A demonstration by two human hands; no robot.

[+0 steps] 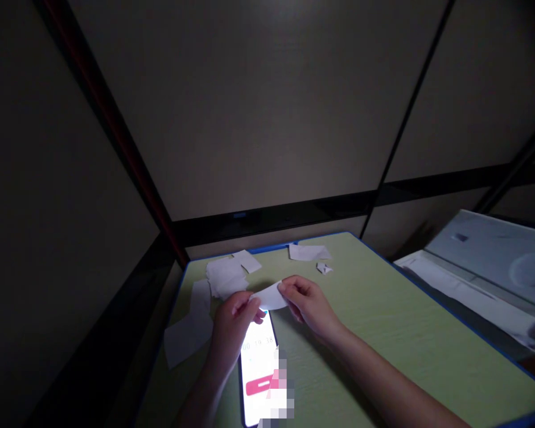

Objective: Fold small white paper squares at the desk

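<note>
A small strip of white paper (271, 297) is stretched between my two hands above the table. My left hand (237, 321) pinches its left end between thumb and fingers. At the right end, the thumb and fingers of my right hand (310, 303) are closed on the same piece. Below the paper lies a phone (255, 362) with a bright screen showing a timer and a pink button; part of it is blurred out. Beyond my left hand rests a pile of white paper pieces (225, 276), with larger sheets (187, 339) to its left.
The green table (383, 321) has a blue edge. Near its far side lie a flat paper piece (309, 252) and a small crumpled or folded paper (324, 268). An open white box (485, 291) stands off to the right. Dark panels (267, 119) rise behind.
</note>
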